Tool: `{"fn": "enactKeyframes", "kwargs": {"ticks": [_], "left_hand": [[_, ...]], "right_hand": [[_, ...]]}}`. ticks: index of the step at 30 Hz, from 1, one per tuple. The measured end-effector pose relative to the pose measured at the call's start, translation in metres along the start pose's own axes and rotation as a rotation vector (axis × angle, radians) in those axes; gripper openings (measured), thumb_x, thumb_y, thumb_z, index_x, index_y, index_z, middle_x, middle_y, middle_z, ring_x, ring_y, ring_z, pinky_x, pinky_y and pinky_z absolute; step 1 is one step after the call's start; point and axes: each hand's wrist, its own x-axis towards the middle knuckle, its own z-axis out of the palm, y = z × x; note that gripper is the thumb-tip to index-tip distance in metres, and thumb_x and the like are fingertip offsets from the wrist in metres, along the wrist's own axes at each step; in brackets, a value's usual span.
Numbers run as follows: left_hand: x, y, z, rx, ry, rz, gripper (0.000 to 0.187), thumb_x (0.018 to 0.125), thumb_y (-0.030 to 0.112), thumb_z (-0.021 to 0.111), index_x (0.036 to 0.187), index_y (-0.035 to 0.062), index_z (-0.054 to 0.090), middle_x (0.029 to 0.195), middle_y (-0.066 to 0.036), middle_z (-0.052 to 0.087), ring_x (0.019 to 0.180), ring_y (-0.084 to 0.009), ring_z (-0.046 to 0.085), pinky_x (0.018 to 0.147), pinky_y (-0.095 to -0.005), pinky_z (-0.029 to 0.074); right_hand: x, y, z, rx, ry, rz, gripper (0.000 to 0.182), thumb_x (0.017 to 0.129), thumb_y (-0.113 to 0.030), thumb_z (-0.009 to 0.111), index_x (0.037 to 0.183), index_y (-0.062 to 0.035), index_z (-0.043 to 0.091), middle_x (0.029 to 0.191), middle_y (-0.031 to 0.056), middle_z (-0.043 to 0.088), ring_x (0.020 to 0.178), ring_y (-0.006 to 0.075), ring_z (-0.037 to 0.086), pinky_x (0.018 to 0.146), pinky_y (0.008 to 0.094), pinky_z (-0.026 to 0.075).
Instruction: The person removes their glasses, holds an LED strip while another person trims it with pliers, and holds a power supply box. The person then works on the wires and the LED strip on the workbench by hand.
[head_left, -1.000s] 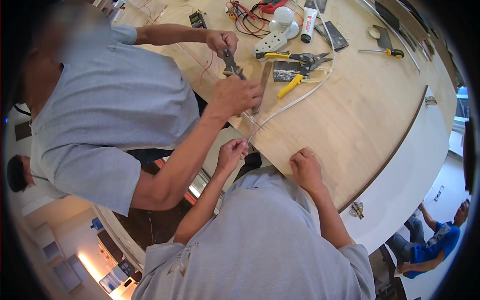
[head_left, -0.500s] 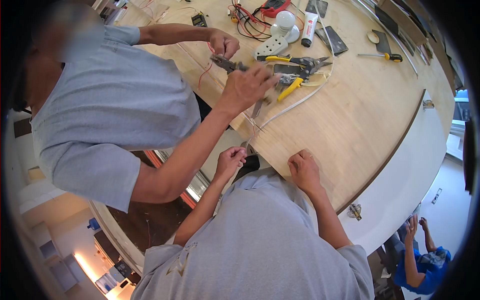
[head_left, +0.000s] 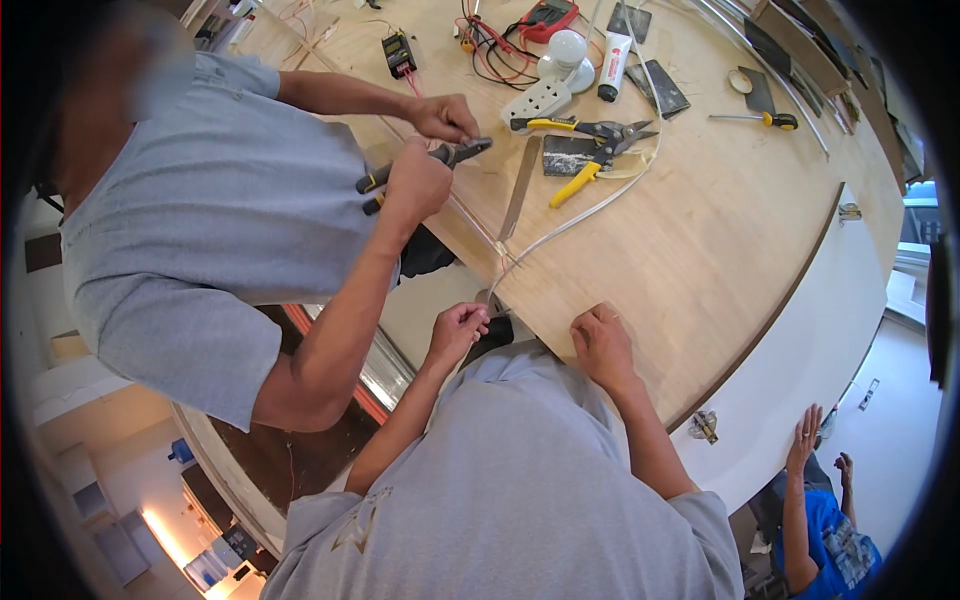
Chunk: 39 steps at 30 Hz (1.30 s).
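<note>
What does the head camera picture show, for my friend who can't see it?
The person's left hand pinches a white cable at the wooden table edge; the right hand rests on the table. A co-worker alongside holds pliers.

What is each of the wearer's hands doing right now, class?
Left hand: closed, pinching the end of the white cable.
Right hand: loosely curled, resting on the wooden table, holding nothing visible.

Yellow-handled snips point(head_left: 590, 150), bulb point(head_left: 568, 47), perhaps multimeter point(head_left: 546, 16)

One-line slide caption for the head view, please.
Left hand pinches the white cable at the wooden table edge, right hand rests on it; a co-worker's hand works pliers.
</note>
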Motion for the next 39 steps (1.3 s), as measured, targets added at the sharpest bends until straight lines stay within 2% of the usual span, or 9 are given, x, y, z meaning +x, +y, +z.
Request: {"fn": "enactKeyframes", "kwargs": {"ticks": [19,22,25,28,39], "left_hand": [[-0.001,-0.005,0.0,-0.002,-0.018,-0.035,0.02,0.094,0.016,0.055,0.105,0.0004,0.063,0.087,-0.005,0.066,0.073,-0.009,0.061,0.063,-0.0227,0.049],[-0.002,-0.007,0.001,-0.043,-0.001,-0.01,0.02,0.093,0.014,0.056,0.103,-0.0008,0.063,0.085,-0.004,0.065,0.068,-0.0082,0.06,0.057,-0.0206,0.047],[-0.001,-0.009,0.001,-0.045,-0.004,-0.013,0.019,0.093,0.014,0.056,0.103,-0.0006,0.063,0.085,-0.004,0.065,0.068,-0.0081,0.061,0.057,-0.0204,0.047],[-0.001,-0.009,0.0,-0.015,-0.024,-0.023,0.02,0.094,0.015,0.055,0.104,0.0006,0.063,0.087,-0.004,0.066,0.073,-0.0091,0.061,0.063,-0.0228,0.049],[-0.001,-0.011,-0.001,-0.012,-0.026,-0.028,0.02,0.094,0.015,0.054,0.105,0.0007,0.063,0.087,-0.004,0.066,0.074,-0.0096,0.061,0.063,-0.0231,0.049]], "right_hand": [[0.0,0.001,0.001,0.001,0.003,-0.013,0.004,0.08,-0.012,0.063,0.081,-0.0083,0.062,0.09,0.0097,0.056,0.084,0.0315,0.056,0.073,0.0415,0.047],[0.0,0.001,0.001,-0.002,0.003,-0.008,0.005,0.08,-0.013,0.063,0.081,-0.0084,0.062,0.09,0.0096,0.056,0.083,0.0315,0.056,0.073,0.0417,0.047],[0.0,0.0,0.0,-0.009,-0.006,-0.002,0.005,0.08,-0.013,0.063,0.081,-0.0084,0.062,0.089,0.0095,0.056,0.084,0.0314,0.056,0.073,0.0416,0.047],[0.0,0.0,0.0,-0.008,-0.006,-0.009,0.005,0.08,-0.013,0.063,0.081,-0.0084,0.063,0.089,0.0096,0.056,0.084,0.0313,0.056,0.073,0.0414,0.047],[-0.001,-0.001,0.0,-0.004,-0.004,-0.016,0.004,0.08,-0.01,0.063,0.082,-0.0064,0.062,0.089,0.0112,0.056,0.087,0.0309,0.056,0.077,0.0399,0.046]]}}
